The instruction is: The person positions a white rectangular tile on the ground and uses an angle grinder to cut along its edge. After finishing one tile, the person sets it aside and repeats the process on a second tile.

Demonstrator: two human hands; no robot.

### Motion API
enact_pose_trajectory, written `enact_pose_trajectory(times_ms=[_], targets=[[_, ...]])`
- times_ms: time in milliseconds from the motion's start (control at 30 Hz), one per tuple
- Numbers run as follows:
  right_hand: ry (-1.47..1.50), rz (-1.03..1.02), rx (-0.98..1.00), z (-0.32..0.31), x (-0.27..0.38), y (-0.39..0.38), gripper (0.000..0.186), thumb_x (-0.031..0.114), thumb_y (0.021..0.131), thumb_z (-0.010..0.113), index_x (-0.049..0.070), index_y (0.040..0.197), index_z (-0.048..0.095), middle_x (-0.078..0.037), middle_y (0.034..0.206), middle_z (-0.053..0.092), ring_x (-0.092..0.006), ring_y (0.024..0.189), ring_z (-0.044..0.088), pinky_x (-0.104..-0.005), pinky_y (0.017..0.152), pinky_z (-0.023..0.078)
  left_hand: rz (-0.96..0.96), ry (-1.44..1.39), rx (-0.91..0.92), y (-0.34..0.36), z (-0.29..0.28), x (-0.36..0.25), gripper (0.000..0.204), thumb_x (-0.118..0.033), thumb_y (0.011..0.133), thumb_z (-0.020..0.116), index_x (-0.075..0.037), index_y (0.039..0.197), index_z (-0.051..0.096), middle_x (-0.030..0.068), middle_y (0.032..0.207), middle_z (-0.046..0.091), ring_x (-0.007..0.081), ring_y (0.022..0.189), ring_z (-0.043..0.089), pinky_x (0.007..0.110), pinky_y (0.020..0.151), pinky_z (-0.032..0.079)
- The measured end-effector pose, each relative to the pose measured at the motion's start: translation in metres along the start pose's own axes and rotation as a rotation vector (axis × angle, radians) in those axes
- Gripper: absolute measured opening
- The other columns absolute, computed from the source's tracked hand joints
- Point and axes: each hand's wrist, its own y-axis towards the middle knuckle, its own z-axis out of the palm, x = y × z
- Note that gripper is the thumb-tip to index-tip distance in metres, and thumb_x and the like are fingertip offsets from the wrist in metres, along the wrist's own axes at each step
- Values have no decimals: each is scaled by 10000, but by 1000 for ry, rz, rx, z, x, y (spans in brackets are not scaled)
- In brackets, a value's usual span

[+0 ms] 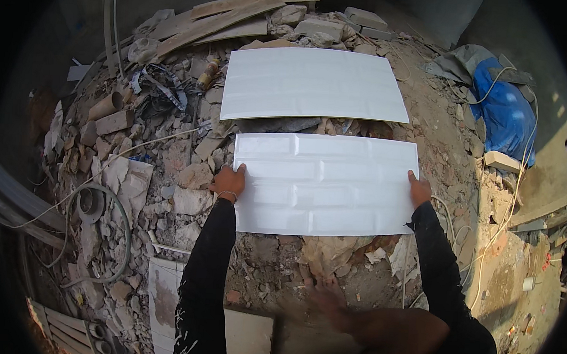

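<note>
1. Locate the glossy white rectangular panel with a raised brick pattern [325, 185]. It is directly in front of the person, between the hands, with its long axis running left to right across the body.
2. Check the left hand [229, 182]: it grips the panel's left short edge, thumb on the upper face. The fingers underneath are hidden.
3. Check the right hand [418, 192]: it grips the right short edge, thumb likewise on top. Neither hand is clearly nearer the panel's centre.
4. Note the governing relation: a second white rectangular panel [314, 84] lies just beyond the first, roughly parallel, offset slightly left. A narrow gap separates their long edges.
5. Note the support: broken grey-brown rubble [259, 265] surrounds both. Whether the gripped panel touches it cannot be told.
</note>
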Motion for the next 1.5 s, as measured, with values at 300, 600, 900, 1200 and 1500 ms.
enact_pose_trajectory(times_ms=[300,600,900,1200,1500], targets=[[277,58,374,-93,105,-51,574,401,1041,610,-93,1334,584,-158,1265,667,-243,1073,671,-385,956,539,20,-367,-42,-114,-140,35,623,-589,860,739,28,827,660,186,745,673,336,698,662,456,704,520],[20,-259,1132,83,242,-227,566,422,1052,592,-86,1302,585,-154,1228,678,-226,1054,669,-368,945,527,-604,-597,-403,-370,-268,264,563,-558,887,741,-20,796,604,136,727,663,239,638,658,393,610,532],[-283,-493,1332,324,214,-443,445,383,989,704,-51,1072,652,-137,1031,721,-196,907,672,-346,822,528,-1205,-425,-827,-569,-188,435,516,-500,853,796,-14,837,625,167,807,686,308,751,664,438,711,522],[-301,-1065,1128,421,127,-547,552,420,841,799,-71,1091,750,-289,1045,736,-412,974,720,-453,882,554,-1516,-287,-845,-612,-154,485,568,-522,845,795,34,917,702,237,932,741,386,895,726,477,817,552],[-468,-1093,953,420,122,-575,576,415,859,788,-116,1075,735,-313,1015,721,-445,965,716,-510,880,559,-1535,-25,-753,-604,-127,520,649,-603,837,747,42,904,735,238,922,742,414,878,726,504,778,568]])
